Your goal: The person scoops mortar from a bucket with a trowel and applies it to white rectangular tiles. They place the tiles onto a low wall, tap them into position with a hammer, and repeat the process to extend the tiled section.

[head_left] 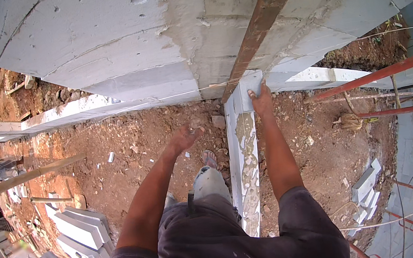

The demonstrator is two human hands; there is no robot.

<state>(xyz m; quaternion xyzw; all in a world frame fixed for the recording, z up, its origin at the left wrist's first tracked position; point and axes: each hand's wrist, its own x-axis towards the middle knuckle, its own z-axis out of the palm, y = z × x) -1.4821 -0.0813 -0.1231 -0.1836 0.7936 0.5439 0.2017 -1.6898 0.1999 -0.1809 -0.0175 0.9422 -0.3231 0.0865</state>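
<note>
A right hand (262,101) grasps a pale block (250,82) at the mortar-streaked wall's (249,176) far end. The left hand (184,137), loose and unladen, hangs over reddish soil (132,166)

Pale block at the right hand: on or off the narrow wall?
Apparently on: the pale block sits beyond the mortar atop the narrow wall, right hand gripping it.

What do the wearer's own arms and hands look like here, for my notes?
Both the left hand and right hand are bare, without gloves. Forearms are uncovered, with no watch or bracelet visible. The short, loose sleeves are dark purplish-grey.
</note>
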